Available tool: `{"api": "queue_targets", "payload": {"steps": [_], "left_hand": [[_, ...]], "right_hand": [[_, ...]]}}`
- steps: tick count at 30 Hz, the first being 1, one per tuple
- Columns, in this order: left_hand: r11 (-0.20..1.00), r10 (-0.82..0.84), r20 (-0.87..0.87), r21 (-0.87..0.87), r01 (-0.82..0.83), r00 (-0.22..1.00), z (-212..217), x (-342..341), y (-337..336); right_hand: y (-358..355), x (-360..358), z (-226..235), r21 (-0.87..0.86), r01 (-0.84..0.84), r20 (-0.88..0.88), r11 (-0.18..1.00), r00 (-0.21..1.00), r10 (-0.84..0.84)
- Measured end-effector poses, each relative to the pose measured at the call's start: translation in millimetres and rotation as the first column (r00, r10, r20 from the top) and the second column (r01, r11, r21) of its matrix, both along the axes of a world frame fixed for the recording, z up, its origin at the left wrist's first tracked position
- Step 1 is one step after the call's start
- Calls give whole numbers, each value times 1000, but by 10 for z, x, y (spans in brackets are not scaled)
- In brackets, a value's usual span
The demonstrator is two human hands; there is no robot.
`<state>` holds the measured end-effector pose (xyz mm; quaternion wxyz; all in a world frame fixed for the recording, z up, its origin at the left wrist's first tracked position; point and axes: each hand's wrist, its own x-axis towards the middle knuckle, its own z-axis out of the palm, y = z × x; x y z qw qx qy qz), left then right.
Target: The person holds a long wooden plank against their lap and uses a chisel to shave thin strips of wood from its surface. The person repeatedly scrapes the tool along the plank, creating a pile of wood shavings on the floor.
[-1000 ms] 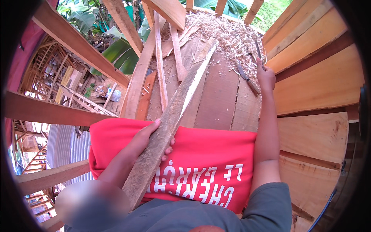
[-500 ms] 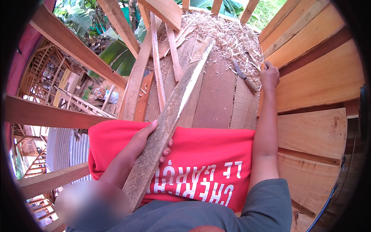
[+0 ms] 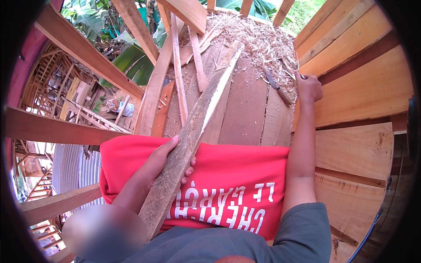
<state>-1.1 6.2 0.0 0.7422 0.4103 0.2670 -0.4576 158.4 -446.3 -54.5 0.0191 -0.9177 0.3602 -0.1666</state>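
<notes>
Left hand (image 3: 163,158) wrapped around a long rough wooden plank (image 3: 193,131), thumb on top edge, fingertips showing under the right side near the lap. The plank runs from beside the left forearm, up and away over a red cloth (image 3: 228,184) with white lettering, its far end reaching the wood shavings pile (image 3: 258,41). The cloth lies right under the left hand and spreads across toward the right forearm.

Right hand (image 3: 308,86) stretched far forward, well apart from the left hand, closed in a loose fist at the near edge of the shavings; something thin and dark pokes out by the knuckles (too small to tell what, or whether it is really gripped). A dark-handled tool (image 3: 277,87) lies just left of the right hand on the plank floor (image 3: 245,109), not touched.

Between the hands: the floor boards and the plank. Thin wooden strips (image 3: 177,70) lie left of the plank's far half, beyond the left hand. Stacked light boards (image 3: 351,87) sit right of the right arm. Framing beams (image 3: 87,52) pass left of the left hand, with green leaves (image 3: 131,61) behind them.
</notes>
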Motion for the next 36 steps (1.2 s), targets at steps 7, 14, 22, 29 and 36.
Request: {"api": "queue_targets", "payload": {"steps": [7, 14, 22, 29, 36], "left_hand": [[1000, 3, -11, 1, -3, 1000, 10, 7, -6], [1000, -3, 7, -14, 3, 1000, 14, 27, -36], [1000, 13, 42, -8, -13, 999, -49, 47, 29], [999, 30, 12, -42, -30, 999, -50, 75, 30], [1000, 4, 13, 23, -5, 1000, -93, 107, 15]], "right_hand": [[150, -15, 205, 76, 134, -118, 988, 985, -125], [42, 48, -198, 295, -481, 171, 825, 877, 450], [1586, -614, -51, 606, -788, 286, 104, 338, 897], [2042, -813, -5, 413, -792, -131, 450, 438, 889], [2068, -685, -379, 228, -788, -2, 572, 587, 810]]}}
